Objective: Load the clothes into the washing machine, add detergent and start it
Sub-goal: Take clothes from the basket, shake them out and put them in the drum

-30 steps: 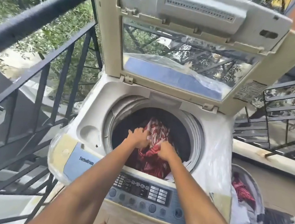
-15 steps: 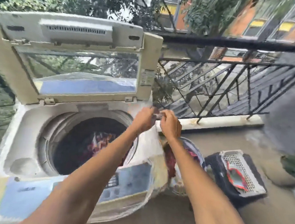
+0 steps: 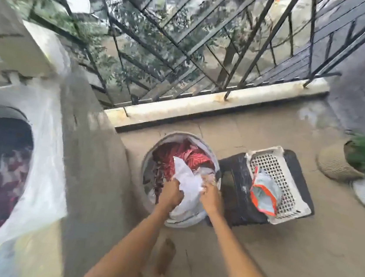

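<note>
You are closing both hands, left hand (image 3: 170,194) and right hand (image 3: 211,197), on the soft, light white cloth garment (image 3: 186,182) lying atop red clothes in the round grey laundry basket (image 3: 186,223) on the floor; bunching its middle is likely preventing trailing.

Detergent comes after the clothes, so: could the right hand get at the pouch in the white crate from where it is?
Probably yes. The pouch lies uncovered on top of the white crate, just right of the right hand, nothing between them. That hand now grips the white garment though.
</note>
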`<state>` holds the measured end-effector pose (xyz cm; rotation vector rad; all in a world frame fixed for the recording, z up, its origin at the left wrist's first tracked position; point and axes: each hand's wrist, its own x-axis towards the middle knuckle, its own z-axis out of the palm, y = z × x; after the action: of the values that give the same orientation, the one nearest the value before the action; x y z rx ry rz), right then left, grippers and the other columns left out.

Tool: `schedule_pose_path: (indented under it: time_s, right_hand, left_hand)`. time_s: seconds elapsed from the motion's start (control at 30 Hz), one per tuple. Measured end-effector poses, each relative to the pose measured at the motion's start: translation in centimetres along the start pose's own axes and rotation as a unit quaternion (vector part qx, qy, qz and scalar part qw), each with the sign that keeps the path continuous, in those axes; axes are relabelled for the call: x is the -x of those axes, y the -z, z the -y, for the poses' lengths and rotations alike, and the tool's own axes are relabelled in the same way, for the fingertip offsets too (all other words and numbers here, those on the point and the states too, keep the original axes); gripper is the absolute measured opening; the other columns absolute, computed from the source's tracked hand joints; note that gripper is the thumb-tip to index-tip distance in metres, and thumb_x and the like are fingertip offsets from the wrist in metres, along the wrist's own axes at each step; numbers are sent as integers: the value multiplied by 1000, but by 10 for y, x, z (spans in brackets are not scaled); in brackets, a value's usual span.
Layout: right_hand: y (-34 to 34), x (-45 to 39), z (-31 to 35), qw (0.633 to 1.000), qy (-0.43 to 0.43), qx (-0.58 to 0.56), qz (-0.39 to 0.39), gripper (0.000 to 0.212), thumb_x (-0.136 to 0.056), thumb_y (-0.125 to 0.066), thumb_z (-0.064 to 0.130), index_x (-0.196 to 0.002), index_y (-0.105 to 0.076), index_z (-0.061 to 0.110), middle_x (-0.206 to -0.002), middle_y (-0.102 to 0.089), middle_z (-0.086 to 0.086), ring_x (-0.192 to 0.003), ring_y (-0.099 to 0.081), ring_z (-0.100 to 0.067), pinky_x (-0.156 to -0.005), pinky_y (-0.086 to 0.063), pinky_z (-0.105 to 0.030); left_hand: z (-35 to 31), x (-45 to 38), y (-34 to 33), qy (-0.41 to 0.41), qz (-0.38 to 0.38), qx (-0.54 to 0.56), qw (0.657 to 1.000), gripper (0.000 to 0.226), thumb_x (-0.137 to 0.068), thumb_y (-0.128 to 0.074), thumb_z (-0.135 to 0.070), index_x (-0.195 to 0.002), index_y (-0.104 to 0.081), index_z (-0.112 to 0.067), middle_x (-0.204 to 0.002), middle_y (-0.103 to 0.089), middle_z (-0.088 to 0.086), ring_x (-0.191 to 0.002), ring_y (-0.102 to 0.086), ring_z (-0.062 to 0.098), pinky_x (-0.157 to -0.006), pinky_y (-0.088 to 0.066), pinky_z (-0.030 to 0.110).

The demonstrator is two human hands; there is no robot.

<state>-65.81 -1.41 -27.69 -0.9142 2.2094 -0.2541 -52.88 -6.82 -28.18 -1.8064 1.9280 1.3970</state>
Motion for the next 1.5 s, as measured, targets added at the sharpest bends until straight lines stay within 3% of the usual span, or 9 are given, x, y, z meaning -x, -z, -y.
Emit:
schedule_pose_path:
  time_s: [0.27, 0.37, 0.53, 0.77, 0.9, 1.07, 1.2, 1.37, 1.5]
  right_hand:
    - [-56, -71, -32, 993, -101, -52, 31, 38, -83, -63, 34, -116, -65, 15, -108, -67, -18, -102, -62, -34, -78, -46, -33]
    - [-41, -70, -9, 996, 7, -59, 62, 24, -85, -62, 27, -66, -58, 12, -74, -63, -16, -78, -60, -27, -65, -39, -34]
    - [28, -10, 71, 963, 119, -209, 119, 23, -81, -56, 14, -60, -49, 18, -60, -46, 4, -62, -44, -12, -61, -33, -29]
    - [145, 81, 203, 932, 229, -274, 59, 30, -91, -42, 11, -63, -46, 20, -62, -44, 2, -52, -40, -2, -54, -32, -23]
    - [195, 136, 252, 898, 356, -254, -49, 25, -80, -40, 16, -57, -46, 8, -55, -40, -7, -50, -36, -7, -57, -28, -33]
    - [247, 192, 300, 876, 374, -262, -154, 25, -84, -52, 26, -61, -45, 24, -59, -43, 6, -55, -39, -8, -53, -30, -21]
    - [267, 211, 320, 895, 374, -114, -214, 11, -86, -63, 31, -86, -57, 23, -80, -60, 4, -73, -57, -15, -64, -45, -27]
    - [261, 234, 337, 918, 308, -84, -234, 45, -78, -62, 60, -103, -57, 23, -94, -63, 4, -80, -57, -18, -62, -40, -27]
    - [253, 241, 361, 923, 358, -87, -111, 98, -44, -67, 84, -117, -55, 19, -109, -65, -3, -100, -63, -25, -83, -52, -44]
  left_hand:
    - [49, -56, -50, 91, -56, 106, 989, 18, -82, -52, -4, -67, -43, 1, -93, -59, 32, -91, -57, 42, -65, -36, 41]
    - [42, -46, -28, 74, -76, 136, 985, 17, -83, -51, -7, -94, -63, 0, -104, -66, 19, -102, -60, 34, -75, -41, 31]
    - [-4, -9, 48, -41, -111, 234, 965, 51, -76, -51, -19, -126, -50, -7, -120, -57, 8, -110, -54, 22, -93, -40, 27]
    - [-53, 56, 203, -272, -78, 193, 939, 57, -67, -62, 3, -116, -63, -25, -103, -66, 4, -84, -59, 11, -71, -49, 24]
    - [-90, 124, 285, -353, -60, 193, 913, 26, -80, -62, 10, -106, -63, 5, -84, -63, -4, -62, -54, -9, -58, -44, 12]
    - [-122, 201, 373, -406, -97, 189, 889, 5, -88, -63, -11, -85, -60, -9, -87, -64, 10, -75, -58, 19, -70, -50, 27]
    - [-152, 247, 424, -424, -219, 168, 863, 35, -78, -70, -33, -85, -61, 0, -93, -68, 21, -82, -67, 31, -76, -57, 48]
    - [-167, 296, 450, -456, -299, 132, 828, 15, -78, -71, -21, -70, -59, -20, -83, -70, 7, -80, -68, 23, -75, -57, 45]
    - [-155, 327, 480, -457, -318, 197, 807, 13, -79, -73, -17, -89, -66, -20, -91, -70, 6, -84, -68, 22, -79, -58, 43]
